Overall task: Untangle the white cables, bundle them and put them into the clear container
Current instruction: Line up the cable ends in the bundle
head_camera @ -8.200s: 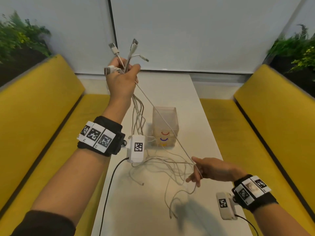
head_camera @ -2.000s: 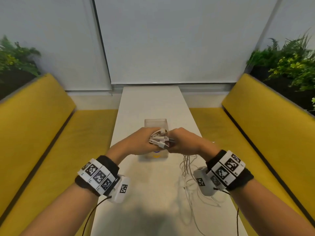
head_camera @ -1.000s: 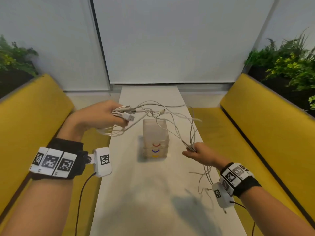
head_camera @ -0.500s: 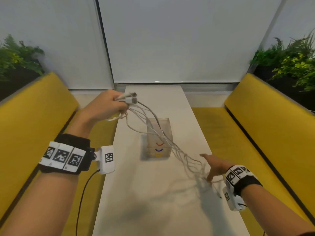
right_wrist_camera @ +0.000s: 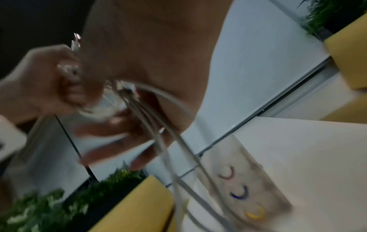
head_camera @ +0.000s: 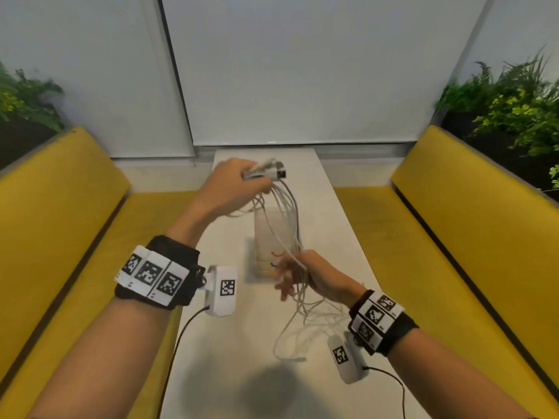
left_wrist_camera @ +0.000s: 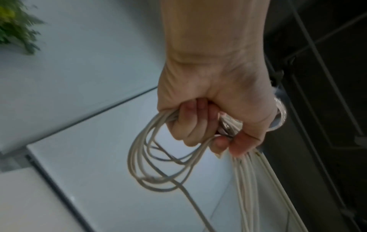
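Observation:
My left hand (head_camera: 242, 182) is raised above the table and grips the plug ends of the white cables (head_camera: 292, 219) in a fist. In the left wrist view its curled fingers (left_wrist_camera: 198, 119) also hold a loop of the cables (left_wrist_camera: 139, 157). The strands drop steeply to my right hand (head_camera: 305, 272), which is low in front of the clear container (head_camera: 263, 237). They run across that hand by the thumb while its fingers (head_camera: 282, 285) are spread and blurred. The rest of the cables trail onto the table (head_camera: 230, 367). The container (right_wrist_camera: 244, 180) stands upright with red, blue and yellow marks.
The narrow white table runs away from me between two yellow benches (head_camera: 60, 237) (head_camera: 459, 237). Loose cable ends (head_camera: 290, 343) lie near the right wrist camera (head_camera: 348, 361). Plants (head_camera: 514, 101) stand behind both benches, and a white blind closes off the far end.
My right hand rose from the table at the right and came in to the cables in front of the container. My left hand moved right, over the container, so the strands hang steeper.

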Available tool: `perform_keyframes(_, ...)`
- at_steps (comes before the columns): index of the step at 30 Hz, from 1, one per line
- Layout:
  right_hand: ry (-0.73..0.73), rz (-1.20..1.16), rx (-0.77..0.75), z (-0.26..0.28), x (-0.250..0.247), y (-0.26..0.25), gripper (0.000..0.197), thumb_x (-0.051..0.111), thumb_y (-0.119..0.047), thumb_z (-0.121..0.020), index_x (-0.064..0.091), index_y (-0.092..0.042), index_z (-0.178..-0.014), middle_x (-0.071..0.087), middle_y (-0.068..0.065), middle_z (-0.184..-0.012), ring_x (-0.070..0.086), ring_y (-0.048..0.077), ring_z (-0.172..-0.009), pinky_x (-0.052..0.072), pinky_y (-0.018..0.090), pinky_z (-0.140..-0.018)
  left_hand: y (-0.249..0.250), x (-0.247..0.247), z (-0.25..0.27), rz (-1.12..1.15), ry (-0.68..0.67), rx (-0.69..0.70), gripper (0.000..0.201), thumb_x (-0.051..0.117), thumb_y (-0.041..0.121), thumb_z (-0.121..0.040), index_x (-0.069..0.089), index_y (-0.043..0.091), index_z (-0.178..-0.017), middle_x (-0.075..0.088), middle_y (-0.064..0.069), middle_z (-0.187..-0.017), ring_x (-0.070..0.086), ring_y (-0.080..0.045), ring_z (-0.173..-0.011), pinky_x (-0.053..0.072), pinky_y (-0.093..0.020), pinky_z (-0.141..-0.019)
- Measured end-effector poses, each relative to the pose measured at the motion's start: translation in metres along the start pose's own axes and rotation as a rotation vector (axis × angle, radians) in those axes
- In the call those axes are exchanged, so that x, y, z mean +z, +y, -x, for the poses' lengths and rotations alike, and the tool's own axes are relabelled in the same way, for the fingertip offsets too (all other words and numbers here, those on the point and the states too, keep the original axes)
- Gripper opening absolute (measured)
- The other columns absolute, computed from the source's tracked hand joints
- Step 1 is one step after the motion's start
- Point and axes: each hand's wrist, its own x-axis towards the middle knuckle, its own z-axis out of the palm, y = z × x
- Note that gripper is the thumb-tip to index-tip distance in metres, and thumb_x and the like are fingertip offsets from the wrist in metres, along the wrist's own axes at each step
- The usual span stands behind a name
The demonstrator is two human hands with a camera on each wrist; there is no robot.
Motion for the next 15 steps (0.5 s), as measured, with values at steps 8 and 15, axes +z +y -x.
perform_keyframes(8,0.213,0.353,0.183,0.042,-0.072,0.044,0.067,0.077,-0.063,-0.071,0.025,-0.023,-0.056,0.020,-0.001,-0.054,0.019,0.015,-0.049,0.022,0.029,-0.051,-0.033,-0.080,0.006,0.277,0.476,-0.178,0.030,0.062,0.027,-0.078,0.059,0.026,-0.049,0.042,0.013,-0.039,0.031,-0.006,-0.040,0.024,-0.025,-0.047)
perform_keyframes(15,0.142,1.005,0.717,0.064,-0.146,0.037,0.033,0.080,-0.045,-0.076,0.057,-0.022,-0.079,0.057,-0.006,-0.078,0.051,0.010,-0.070,0.038,0.024,-0.063,-0.033,-0.044,0.020,-0.016,0.021,-0.083,0.022,0.066,0.022,-0.088,0.068,0.013,-0.068,0.062,-0.006,-0.066,0.051,-0.015,-0.058,0.041,-0.028,-0.060)
